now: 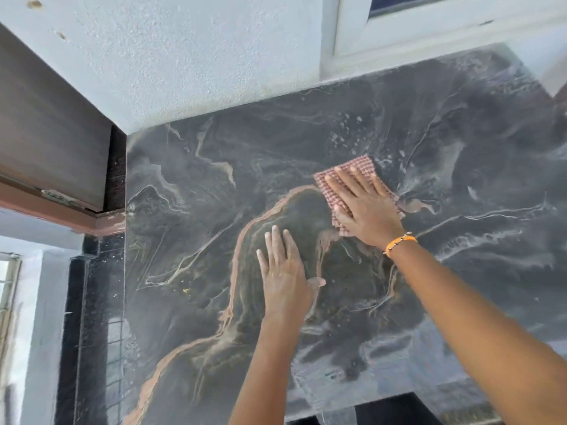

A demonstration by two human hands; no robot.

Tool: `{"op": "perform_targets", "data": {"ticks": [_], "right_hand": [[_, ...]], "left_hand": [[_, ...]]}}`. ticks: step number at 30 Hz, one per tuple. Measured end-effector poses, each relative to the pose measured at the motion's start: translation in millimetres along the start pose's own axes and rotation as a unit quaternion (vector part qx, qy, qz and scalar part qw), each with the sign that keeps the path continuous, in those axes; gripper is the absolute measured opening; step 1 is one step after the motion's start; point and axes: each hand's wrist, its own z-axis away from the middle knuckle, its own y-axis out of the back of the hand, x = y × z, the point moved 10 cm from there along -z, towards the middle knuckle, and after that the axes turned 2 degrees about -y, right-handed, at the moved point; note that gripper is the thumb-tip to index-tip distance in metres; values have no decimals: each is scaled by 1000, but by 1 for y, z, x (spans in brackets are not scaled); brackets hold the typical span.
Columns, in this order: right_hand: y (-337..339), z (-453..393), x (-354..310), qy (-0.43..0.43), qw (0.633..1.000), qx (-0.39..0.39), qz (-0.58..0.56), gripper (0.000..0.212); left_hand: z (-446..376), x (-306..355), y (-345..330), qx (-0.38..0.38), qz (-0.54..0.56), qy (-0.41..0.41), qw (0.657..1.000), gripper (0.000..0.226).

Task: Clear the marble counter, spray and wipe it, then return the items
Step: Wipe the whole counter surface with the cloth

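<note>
Two hands are lying flat on the dark veined marble counter (199, 185): the right hand (365, 210), fingers spread, is pressing down a red checked cloth (359, 168), while the left hand (283, 274) is resting unclenched and bare on the stone just beside it. Wet droplets (346, 130) are beading beyond the cloth, near the white wall (184, 62) and window frame (399, 35).

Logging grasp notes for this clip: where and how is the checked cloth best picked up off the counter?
Probably by the far corner of the red checked cloth, which lies flat on the marble counter and pokes out beyond the right hand pressing on it. Come from above at the wall side and pinch that free edge; the left hand rests flat, apart from it.
</note>
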Motion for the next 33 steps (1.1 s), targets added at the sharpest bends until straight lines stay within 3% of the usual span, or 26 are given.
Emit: {"op": "perform_targets", "data": {"ticks": [4,6,8,12,16,20,25,29,33], "right_hand": [[7,28,119,-172,984,29,-42,57],[2,53,139,-269,959,49,-77,58],[-4,68,121,-308,946,57,-86,64],[-12,42,27,-114,992,18,-58,66],[-12,-15,-48,93,994,0,-53,65],[-1,-75,-40,160,987,-13,-26,66],[16,-106,77,24,999,25,-40,66],[19,-77,180,-132,987,59,-72,65],[11,-23,183,-247,962,77,-88,63]], "left_hand": [[-25,34,-17,-28,-1,19,999,108],[-30,33,-22,-28,-4,49,998,113],[-33,30,-23,-20,-12,70,997,116],[-32,27,-22,-13,-21,86,996,118],[-30,30,-20,-30,-44,118,992,118],[-46,46,-13,-25,-21,148,988,118],[-83,64,3,13,-50,110,993,117],[-100,72,-1,-13,-39,72,997,112],[-102,72,-4,-4,-38,63,997,111]]}}
